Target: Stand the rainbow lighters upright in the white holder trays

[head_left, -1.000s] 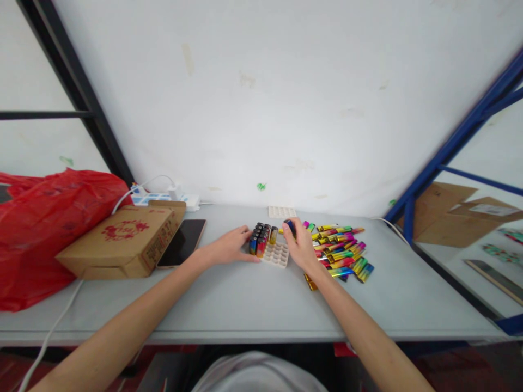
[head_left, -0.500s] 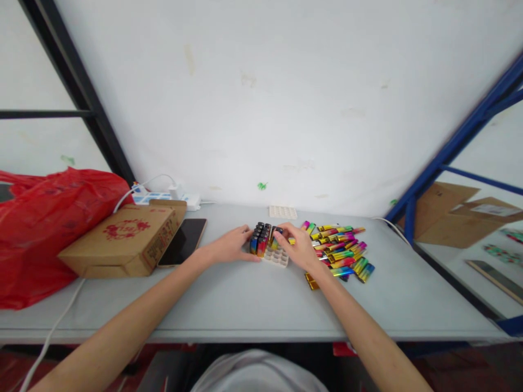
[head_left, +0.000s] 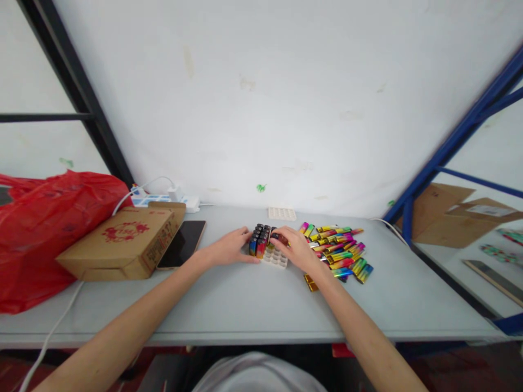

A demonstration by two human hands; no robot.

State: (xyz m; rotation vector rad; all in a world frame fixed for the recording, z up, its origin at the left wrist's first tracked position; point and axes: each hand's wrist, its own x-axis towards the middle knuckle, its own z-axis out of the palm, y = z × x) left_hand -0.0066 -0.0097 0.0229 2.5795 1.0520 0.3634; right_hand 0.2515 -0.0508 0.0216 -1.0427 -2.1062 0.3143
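A white tray (head_left: 276, 258) with rows of round holes lies mid-table. Its left part is filled with small upright rainbow-metallic sticks with black caps (head_left: 260, 239); front holes show bare. My left hand (head_left: 232, 246) curves around the tray's left side, thumb along the near corner and fingers behind, steadying it. Over the tray's right part, my right hand (head_left: 295, 246) is closed, pinching a black-capped stick (head_left: 279, 238) between thumb and fingers. That stick is tilted, and its body is partly hidden by the fingers. To the right lies a loose pile of shiny rainbow-coloured sticks (head_left: 337, 253).
Another white holed tray (head_left: 281, 213) lies against the wall. On the left are a phone (head_left: 183, 245), a brown cardboard box (head_left: 122, 239), a red plastic bag (head_left: 61, 228) and a white power strip (head_left: 190, 203) with a cable. A blue metal frame (head_left: 433, 158) borders the right side.
The stick under my right hand stood nearly upright with its coloured body showing; now it is tilted, cap toward the left. My left hand stays at the tray. The view shifts slightly.
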